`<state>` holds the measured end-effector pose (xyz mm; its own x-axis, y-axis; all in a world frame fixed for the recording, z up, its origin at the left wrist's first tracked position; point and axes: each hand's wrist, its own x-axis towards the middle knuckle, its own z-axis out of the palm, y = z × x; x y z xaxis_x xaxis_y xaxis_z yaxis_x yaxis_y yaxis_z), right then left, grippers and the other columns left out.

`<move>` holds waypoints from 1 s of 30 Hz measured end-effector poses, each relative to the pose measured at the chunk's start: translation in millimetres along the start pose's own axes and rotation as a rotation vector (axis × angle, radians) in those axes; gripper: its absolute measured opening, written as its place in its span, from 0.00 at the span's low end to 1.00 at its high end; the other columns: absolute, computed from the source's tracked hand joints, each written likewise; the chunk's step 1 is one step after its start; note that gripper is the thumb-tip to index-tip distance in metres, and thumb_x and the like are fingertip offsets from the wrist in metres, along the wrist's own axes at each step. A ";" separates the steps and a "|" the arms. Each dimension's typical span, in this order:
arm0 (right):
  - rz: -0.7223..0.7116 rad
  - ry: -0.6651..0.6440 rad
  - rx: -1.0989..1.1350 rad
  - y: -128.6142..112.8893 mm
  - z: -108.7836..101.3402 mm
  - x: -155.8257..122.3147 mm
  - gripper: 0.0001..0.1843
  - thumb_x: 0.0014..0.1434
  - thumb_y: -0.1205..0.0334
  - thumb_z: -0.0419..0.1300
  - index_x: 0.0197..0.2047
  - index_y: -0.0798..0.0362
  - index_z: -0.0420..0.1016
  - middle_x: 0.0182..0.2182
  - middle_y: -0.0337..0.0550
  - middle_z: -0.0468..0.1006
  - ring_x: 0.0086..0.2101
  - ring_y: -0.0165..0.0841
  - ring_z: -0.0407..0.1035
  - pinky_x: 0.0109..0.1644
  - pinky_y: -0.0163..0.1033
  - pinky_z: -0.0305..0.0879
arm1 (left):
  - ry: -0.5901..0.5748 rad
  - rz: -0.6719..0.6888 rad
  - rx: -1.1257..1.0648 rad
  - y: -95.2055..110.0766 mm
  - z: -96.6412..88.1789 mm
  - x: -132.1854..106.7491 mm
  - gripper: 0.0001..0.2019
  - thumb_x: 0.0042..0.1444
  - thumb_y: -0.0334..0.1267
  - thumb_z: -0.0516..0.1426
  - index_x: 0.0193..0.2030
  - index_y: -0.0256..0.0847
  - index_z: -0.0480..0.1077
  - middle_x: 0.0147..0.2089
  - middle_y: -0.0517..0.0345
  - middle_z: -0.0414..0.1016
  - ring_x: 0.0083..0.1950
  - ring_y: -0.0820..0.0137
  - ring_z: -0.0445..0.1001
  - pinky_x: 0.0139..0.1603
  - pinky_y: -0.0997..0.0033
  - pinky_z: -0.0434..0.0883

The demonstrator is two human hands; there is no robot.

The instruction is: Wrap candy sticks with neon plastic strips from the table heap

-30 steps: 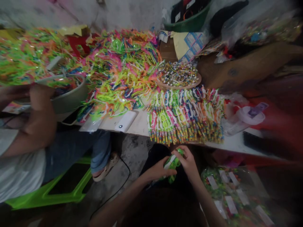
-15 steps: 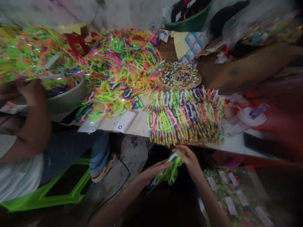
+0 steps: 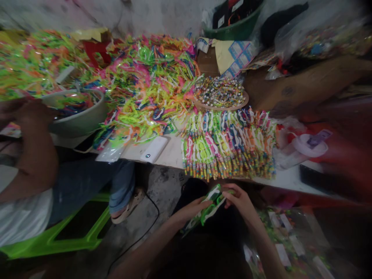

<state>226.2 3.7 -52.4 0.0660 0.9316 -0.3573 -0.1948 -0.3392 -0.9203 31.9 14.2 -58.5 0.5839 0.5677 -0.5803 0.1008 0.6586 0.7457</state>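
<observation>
Over my lap, below the table's front edge, my left hand (image 3: 196,208) is closed round a bundle of green-and-white strips (image 3: 205,213), which slants up to the right. My right hand (image 3: 240,198) pinches one end of the same bundle, its fingertips bent inward. Part of the bundle is hidden behind the left fingers. Just beyond my hands, rows of beaded strips (image 3: 229,143) in many colours lie side by side, their beaded ends hanging at the table edge. Behind them stands a shallow bowl (image 3: 221,93) full of small beaded pieces.
Heaped loose bright strips (image 3: 151,85) cover the table's left and middle. A white phone-like device (image 3: 155,149), a dark phone (image 3: 316,178) and a lidded tub (image 3: 309,145) lie near the front. At left sits a co-worker beside a grey basin (image 3: 84,120). A bag of packets (image 3: 293,236) is low right.
My right hand has shifted slightly down and right with the end of the bundle. A loose green loop that hung down now lies straighter along the bundle. The co-worker's hands have moved a little.
</observation>
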 end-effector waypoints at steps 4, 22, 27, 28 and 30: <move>0.020 0.013 0.082 -3.9 -4.0 4.1 0.22 0.42 0.51 0.69 0.39 0.53 0.75 0.14 0.28 0.64 0.16 0.23 0.58 0.23 0.32 0.64 | 0.075 0.029 0.107 -5.4 0.1 6.3 0.24 0.50 0.50 0.58 0.48 0.35 0.66 0.31 0.60 0.69 0.26 0.76 0.63 0.30 0.75 0.61; 0.122 -0.144 0.079 -1.9 26.4 -9.7 0.14 0.45 0.54 0.68 0.33 0.53 0.79 0.36 0.43 0.81 0.36 0.35 0.73 0.43 0.38 0.67 | -0.071 0.158 0.319 -27.4 -3.2 22.7 0.28 0.49 0.41 0.60 0.57 0.37 0.62 0.41 0.57 0.71 0.40 0.68 0.67 0.43 0.68 0.67; 0.109 -0.074 0.047 -4.3 21.6 -10.7 0.15 0.45 0.54 0.68 0.35 0.53 0.81 0.32 0.43 0.82 0.33 0.34 0.73 0.40 0.36 0.67 | -0.036 0.134 0.334 -22.8 -4.6 20.7 0.43 0.36 0.41 0.68 0.60 0.36 0.58 0.50 0.49 0.69 0.50 0.61 0.66 0.53 0.62 0.64; 0.099 -0.041 0.080 -3.9 18.6 -10.7 0.14 0.45 0.54 0.68 0.35 0.52 0.81 0.33 0.43 0.82 0.33 0.33 0.73 0.40 0.35 0.67 | -0.036 0.120 0.296 -22.2 -5.7 19.8 0.46 0.32 0.40 0.70 0.61 0.36 0.57 0.51 0.48 0.69 0.51 0.60 0.66 0.55 0.61 0.63; 0.091 0.022 0.154 -3.2 10.6 -10.7 0.14 0.43 0.54 0.69 0.33 0.51 0.81 0.34 0.41 0.82 0.33 0.32 0.73 0.40 0.35 0.68 | -0.057 0.082 0.175 -22.7 -8.5 18.0 0.49 0.29 0.39 0.71 0.61 0.37 0.57 0.50 0.49 0.70 0.51 0.60 0.67 0.55 0.61 0.63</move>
<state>215.8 -3.8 -44.0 0.0620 0.8946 -0.4426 -0.3487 -0.3961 -0.8494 33.2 13.6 -88.7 0.6403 0.5837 -0.4993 0.1864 0.5125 0.8382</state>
